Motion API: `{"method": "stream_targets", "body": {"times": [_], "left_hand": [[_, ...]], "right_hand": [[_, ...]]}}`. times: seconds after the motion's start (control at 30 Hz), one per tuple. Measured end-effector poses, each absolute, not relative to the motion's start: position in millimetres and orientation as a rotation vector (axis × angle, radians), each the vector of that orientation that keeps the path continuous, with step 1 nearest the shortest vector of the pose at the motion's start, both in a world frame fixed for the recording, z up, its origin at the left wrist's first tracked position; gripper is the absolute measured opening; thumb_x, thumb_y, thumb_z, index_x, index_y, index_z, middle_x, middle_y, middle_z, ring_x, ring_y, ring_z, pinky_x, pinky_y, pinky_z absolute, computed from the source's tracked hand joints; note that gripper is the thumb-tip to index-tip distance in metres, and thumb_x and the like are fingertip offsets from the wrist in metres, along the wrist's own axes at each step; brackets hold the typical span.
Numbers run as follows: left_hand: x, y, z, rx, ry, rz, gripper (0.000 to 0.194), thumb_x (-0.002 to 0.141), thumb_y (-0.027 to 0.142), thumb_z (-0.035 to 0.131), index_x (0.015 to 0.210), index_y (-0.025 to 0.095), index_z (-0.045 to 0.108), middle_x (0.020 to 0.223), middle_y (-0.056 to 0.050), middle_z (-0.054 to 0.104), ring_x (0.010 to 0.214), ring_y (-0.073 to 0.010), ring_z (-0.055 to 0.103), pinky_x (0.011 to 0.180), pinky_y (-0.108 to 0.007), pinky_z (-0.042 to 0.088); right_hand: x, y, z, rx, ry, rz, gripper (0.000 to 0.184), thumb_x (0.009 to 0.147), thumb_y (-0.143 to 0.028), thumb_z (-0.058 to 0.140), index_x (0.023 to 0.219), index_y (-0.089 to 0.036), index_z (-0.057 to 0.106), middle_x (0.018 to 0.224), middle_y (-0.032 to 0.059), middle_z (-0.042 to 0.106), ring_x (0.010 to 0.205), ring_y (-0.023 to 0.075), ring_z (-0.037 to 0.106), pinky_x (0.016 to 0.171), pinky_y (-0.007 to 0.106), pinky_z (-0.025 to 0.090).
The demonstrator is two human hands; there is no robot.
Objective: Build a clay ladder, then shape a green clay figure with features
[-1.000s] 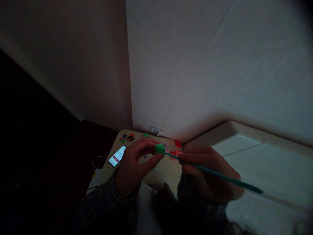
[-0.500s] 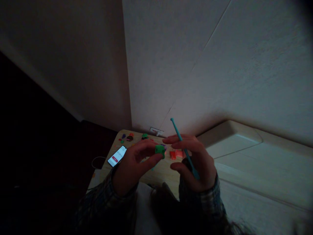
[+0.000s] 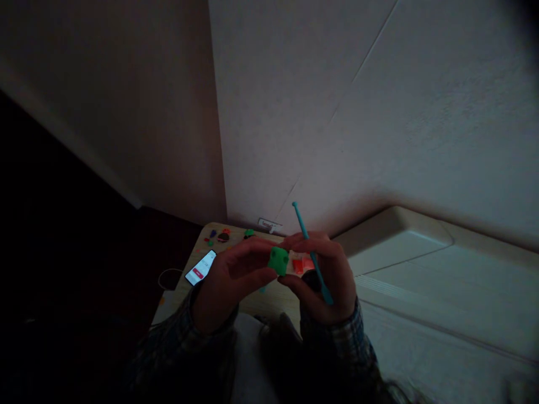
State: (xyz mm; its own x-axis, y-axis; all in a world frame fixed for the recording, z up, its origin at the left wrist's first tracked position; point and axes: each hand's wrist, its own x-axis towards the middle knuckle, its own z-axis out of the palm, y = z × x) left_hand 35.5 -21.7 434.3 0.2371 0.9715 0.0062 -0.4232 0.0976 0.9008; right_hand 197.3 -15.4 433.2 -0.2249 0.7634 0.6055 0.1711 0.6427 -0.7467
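A small green lump, apparently modelling clay with a few dark spots, is pinched by my left hand. My right hand has a slim teal modelling tool lodged among its fingers, small knobbed tip pointing up and flat end down by the palm. The right thumb and fingertips come up to the green lump's right side, touching or nearly so. Both hands are above the small wooden table.
A lit phone lies at the table's left. Small coloured pieces are scattered along the back edge, and red packets sit behind my right hand. Walls rise behind; a pale headboard-like panel stands to the right.
My right hand drew the tool away from the green lump and swung it upright in its fingers. It then moved left to the lump, which has turned slightly in my left hand.
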Motion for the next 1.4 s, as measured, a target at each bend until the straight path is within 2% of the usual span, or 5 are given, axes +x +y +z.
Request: {"method": "stream_targets", "body": {"times": [0.37,0.57,0.83,1.17,1.4], "left_hand": [[43.4,-19.8,405.9,0.740,0.669,1.142,0.016,0.084,0.027,0.057,0.090,0.021,0.071,0.092,-0.005,0.072,0.082,-0.0199,0.067,0.082,-0.036,0.054],[43.4,-17.6,411.9,0.668,0.639,1.222,0.020,0.075,0.039,0.066,0.083,0.022,0.072,0.084,-0.003,0.072,0.082,-0.0200,0.068,0.077,-0.034,0.056],[39.2,-18.2,425.5,0.749,0.752,1.207,0.034,0.066,0.053,0.071,0.077,0.021,0.072,0.073,-0.002,0.067,0.069,-0.0171,0.064,0.074,-0.030,0.051],[36.6,-19.9,429.5,0.807,0.711,1.248,0.034,0.067,0.048,0.074,0.082,0.017,0.072,0.080,-0.003,0.066,0.070,-0.0149,0.061,0.072,-0.028,0.049],[31.7,-19.7,426.5,0.954,0.668,1.282,0.019,0.074,0.037,0.072,0.081,0.019,0.071,0.087,-0.003,0.066,0.082,-0.0161,0.061,0.074,-0.025,0.049]], "right_hand": [[195.2,-17.0,441.5,-0.776,-1.727,0.418,0.027,0.093,-0.026,0.044,0.113,-0.024,0.063,0.096,0.0027,0.070,0.090,0.0184,0.061,0.078,0.035,0.048],[190.9,-10.8,442.2,-0.603,-1.618,0.163,0.030,0.093,-0.034,0.045,0.096,-0.020,0.072,0.066,0.0019,0.062,0.068,0.0159,0.057,0.058,0.031,0.045],[189.6,-7.7,442.2,-0.463,-1.584,0.153,0.035,0.094,-0.033,0.043,0.078,-0.015,0.070,0.060,0.0006,0.057,0.059,0.0126,0.054,0.056,0.031,0.046],[189.9,-6.3,443.8,-0.454,-1.628,0.150,0.037,0.095,-0.032,0.042,0.074,-0.015,0.068,0.059,0.0000,0.057,0.056,0.0115,0.053,0.054,0.030,0.046],[190.1,-11.3,445.9,-0.511,-1.517,0.301,0.034,0.094,-0.034,0.044,0.078,-0.018,0.070,0.058,-0.0002,0.056,0.055,0.0134,0.052,0.054,0.033,0.045]]}}
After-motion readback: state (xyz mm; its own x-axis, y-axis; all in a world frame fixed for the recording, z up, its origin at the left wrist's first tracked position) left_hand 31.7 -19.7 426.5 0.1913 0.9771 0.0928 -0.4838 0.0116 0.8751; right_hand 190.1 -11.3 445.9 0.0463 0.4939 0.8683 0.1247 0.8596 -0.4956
